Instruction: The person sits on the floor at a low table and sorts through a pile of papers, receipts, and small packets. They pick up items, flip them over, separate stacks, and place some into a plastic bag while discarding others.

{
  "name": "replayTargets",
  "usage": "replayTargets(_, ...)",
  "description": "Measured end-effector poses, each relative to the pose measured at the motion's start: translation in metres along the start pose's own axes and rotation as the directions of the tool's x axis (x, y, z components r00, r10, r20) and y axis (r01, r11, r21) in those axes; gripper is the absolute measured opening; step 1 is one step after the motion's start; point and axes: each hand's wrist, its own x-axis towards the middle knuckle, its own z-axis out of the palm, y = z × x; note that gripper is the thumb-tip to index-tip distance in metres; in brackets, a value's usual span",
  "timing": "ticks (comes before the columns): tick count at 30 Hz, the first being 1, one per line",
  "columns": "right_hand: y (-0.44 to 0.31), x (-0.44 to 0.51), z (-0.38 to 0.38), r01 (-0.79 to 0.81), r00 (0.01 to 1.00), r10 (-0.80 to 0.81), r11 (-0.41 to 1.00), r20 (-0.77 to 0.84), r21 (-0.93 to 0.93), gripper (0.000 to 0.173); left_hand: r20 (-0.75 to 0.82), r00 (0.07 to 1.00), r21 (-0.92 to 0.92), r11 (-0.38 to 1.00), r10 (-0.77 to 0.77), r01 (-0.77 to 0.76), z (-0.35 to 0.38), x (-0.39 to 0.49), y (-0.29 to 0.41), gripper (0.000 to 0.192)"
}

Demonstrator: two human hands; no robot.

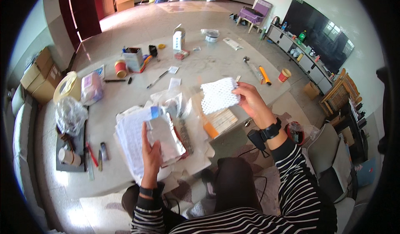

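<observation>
My right hand (250, 98) holds a white foam-net piece (219, 95) by its right edge, above the table's near side. Thumb and fingers pinch it. My left hand (151, 154) is at the left edge of a silvery foil-faced packet (164, 138), its index finger stretched along that edge and the thumb over the foil. Whether it grips the packet cannot be made out. A dark red edge shows along the packet's right side. Beside and partly under it lies a stack of written papers (129, 140). Clear plastic film (190, 121) spreads to its right.
An orange-and-white printed booklet (220, 123) lies near the table's front edge. Farther off are a pen (157, 79), an orange cutter (265, 75), a paper cup (284, 75) and a white carton (178, 38). Leftward sit a tissue pack (92, 88) and a tape roll (67, 87).
</observation>
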Motion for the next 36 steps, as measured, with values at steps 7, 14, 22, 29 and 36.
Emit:
replayTargets(7,0.052,-0.089,0.056,0.286,0.924,-0.322,0.940,-0.205,-0.185,0.025,0.032,0.997,-0.019,0.998,-0.066,0.066,-0.022,-0.007,0.014,0.054)
replayTargets(14,0.052,-0.131,0.101,0.538,0.544,-0.823,0.194,0.162,-0.820,0.035,0.049,0.995,-0.003,0.996,-0.087,0.088,-0.031,-0.010,-0.006,0.052)
replayTargets(22,0.069,-0.165,-0.068,0.191,0.635,-0.596,0.737,-0.491,-0.648,0.030,0.108,0.983,0.089,0.986,-0.152,0.142,-0.024,-0.005,-0.035,0.052)
replayTargets(29,0.139,-0.249,-0.304,0.389,0.303,0.027,0.909,-0.953,0.149,0.033,0.061,0.978,0.038,0.980,-0.198,0.196,-0.019,0.002,-0.060,0.051)
replayTargets(36,0.153,-0.236,-0.453,0.398,-0.164,-0.083,0.906,-0.983,-0.143,0.033,0.020,0.992,0.269,0.954,0.128,-0.129,-0.003,-0.003,-0.065,0.050)
